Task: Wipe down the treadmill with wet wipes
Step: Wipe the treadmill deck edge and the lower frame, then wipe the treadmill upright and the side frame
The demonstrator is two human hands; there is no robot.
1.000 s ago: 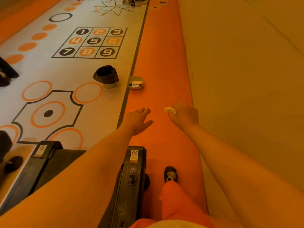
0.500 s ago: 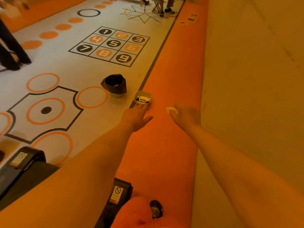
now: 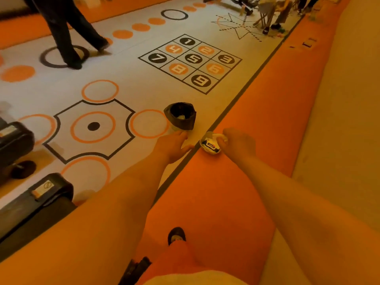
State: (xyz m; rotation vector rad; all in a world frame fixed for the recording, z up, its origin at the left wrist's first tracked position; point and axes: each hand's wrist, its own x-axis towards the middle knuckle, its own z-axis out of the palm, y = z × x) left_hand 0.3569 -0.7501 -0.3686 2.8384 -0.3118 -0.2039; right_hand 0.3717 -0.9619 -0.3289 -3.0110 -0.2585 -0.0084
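The right hand pinched a wet wipe over the wipe tub on the floor. The left hand hung open beside the bin. The treadmill stood near-left, its wiping likely unfinished.

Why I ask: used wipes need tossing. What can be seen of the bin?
The bin is small, upright, lined with a dark bag folded over its rim; a pale base shows below. Something pale, crumpled lies inside. It stands on the white floor beside an orange ring. The left hand is by its base; contact is unclear.
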